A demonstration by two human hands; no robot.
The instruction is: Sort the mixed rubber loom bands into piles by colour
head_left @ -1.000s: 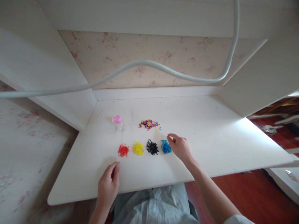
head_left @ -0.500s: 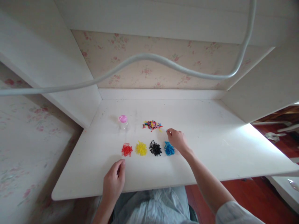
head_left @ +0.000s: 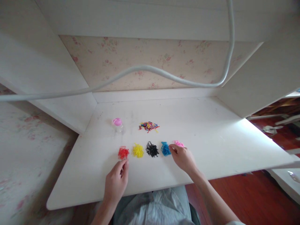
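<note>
My right hand (head_left: 182, 156) is closed in a pinch at the right edge of a pile of blue rubber bands (head_left: 166, 149); its fingertips meet the pile, and the band between them is hardly visible. Behind its knuckles, a pile of pink rubber bands (head_left: 179, 143) is partly covered. My left hand (head_left: 118, 175) rests on the desk with its fingers closed, just below the red rubber bands (head_left: 123, 152); whatever its fingertips hold is too small to name. Between the red and blue lie yellow bands (head_left: 137, 150) and black bands (head_left: 152, 149).
Farther back on the white desk (head_left: 211, 131) lies a heap of mixed-colour bands (head_left: 149, 126). To its left stands a small clear container with a pink top (head_left: 117, 122). A pale cable (head_left: 145, 67) crosses the upper view. Side panels bound the desk's rear.
My right hand has come down from beside the mixed heap, a bit of blue at its fingertips, to the blue pile. The pink pile now shows. The view has shifted slightly.
</note>
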